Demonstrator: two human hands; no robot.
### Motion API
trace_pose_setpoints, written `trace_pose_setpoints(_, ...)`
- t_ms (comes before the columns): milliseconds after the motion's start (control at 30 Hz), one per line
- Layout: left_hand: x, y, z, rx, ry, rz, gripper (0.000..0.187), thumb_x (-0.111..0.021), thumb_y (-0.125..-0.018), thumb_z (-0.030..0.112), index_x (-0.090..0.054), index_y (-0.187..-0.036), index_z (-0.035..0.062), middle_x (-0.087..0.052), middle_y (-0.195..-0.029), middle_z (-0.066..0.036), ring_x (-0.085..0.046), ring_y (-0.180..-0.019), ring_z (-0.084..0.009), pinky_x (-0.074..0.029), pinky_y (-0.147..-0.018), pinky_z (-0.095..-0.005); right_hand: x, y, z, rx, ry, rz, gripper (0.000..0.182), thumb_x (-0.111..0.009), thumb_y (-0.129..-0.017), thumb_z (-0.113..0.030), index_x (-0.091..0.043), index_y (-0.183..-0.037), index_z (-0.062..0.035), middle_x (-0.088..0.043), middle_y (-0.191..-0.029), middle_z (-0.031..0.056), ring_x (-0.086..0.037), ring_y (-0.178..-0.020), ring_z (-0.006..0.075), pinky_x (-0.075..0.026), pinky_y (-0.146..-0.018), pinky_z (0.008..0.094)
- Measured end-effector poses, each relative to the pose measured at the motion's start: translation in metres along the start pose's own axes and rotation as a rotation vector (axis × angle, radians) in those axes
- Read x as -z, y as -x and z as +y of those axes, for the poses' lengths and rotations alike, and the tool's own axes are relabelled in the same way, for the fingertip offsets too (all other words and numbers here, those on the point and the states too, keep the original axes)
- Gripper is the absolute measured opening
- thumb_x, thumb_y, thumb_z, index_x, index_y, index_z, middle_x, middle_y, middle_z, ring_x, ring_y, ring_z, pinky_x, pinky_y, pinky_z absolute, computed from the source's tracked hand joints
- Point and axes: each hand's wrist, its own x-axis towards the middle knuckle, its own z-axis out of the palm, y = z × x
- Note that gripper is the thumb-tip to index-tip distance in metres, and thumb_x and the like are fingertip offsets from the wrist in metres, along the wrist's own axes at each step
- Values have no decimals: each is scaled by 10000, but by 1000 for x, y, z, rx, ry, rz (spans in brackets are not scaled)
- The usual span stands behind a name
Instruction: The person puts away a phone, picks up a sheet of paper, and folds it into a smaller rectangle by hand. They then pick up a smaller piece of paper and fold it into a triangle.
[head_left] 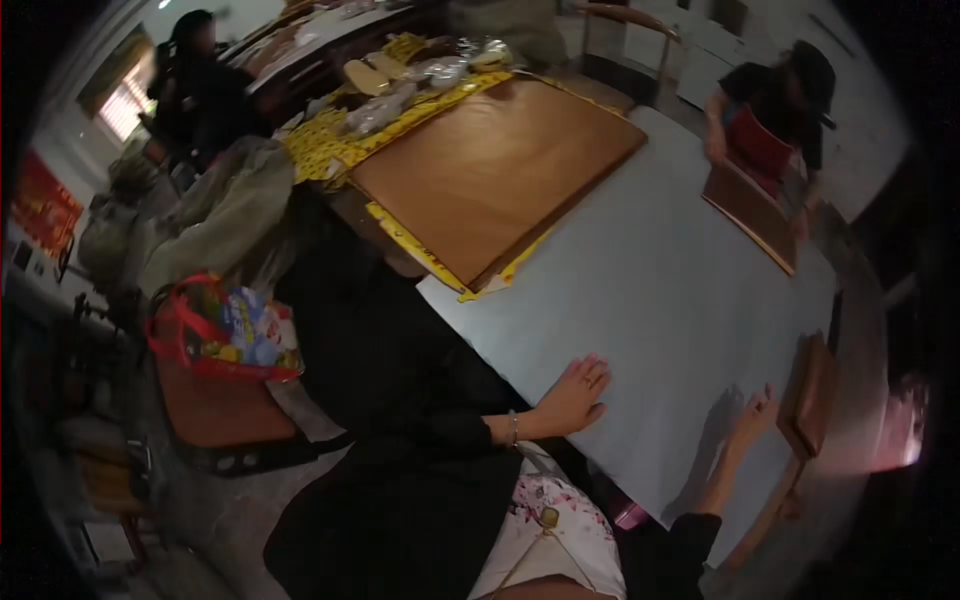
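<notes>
My left hand (575, 397) lies flat near the close edge of a large pale grey surface (640, 300), its fingers stretched out and nothing in it. A bracelet is around that wrist. On the right, my right hand (752, 420) hovers over the same surface and throws a shadow on it; its fingers are partly extended and I see nothing held. Beyond my left hand is a big brown rectangular sheet or board (500, 170), with yellow patterned cloth (325, 145) showing around its edges.
Across the surface, a person (770, 110) holds a brown flat panel (752, 215) at its far right edge. Another person (205, 85) stands at the back left. A colourful bag with red handles (245, 330) rests on a brown chair (230, 410). A brown chair back (808, 395) stands at right.
</notes>
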Motion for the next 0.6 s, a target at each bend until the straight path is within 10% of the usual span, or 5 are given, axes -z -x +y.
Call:
trace_pose_setpoints(300,9,16,-35,-171,396,516,317,-621,-796,-8,-571,-1108,11,-546,-1198,-162,-446,-1243,-326,-360,-1031,-442,-135,129,-195,-7,-780,-806,207,-487,-936,-101,-596,-1087,-9,-570,-1045,86,-557,-905,195,-458,-794,287)
trace_pose_setpoints(400,55,26,-71,22,286,710,166,-627,-787,-26,-619,-949,11,-590,-1053,-148,-564,-1035,-318,-457,-860,-410,-152,146,-220,-103,-761,-892,197,-490,-928,-93,-612,-1063,-17,-583,-1026,95,-566,-907,197,-457,-799,294)
trace_pose_setpoints(533,114,43,-145,207,142,782,185,-628,-811,23,-619,-996,27,-588,-1055,-159,-563,-1024,-335,-457,-854,-415,-147,157,-239,494,-422,-658,160,-536,-870,-58,-642,-988,-34,-599,-1022,101,-590,-903,253,-467,-791,327)
trace_pose_setpoints(600,137,50,-175,289,156,784,204,-630,-823,54,-613,-1026,30,-586,-1074,-154,-550,-1061,-341,-449,-880,-425,-147,160,-242,463,-415,-662,150,-546,-859,-53,-647,-970,-40,-603,-1016,95,-591,-902,260,-469,-785,330)
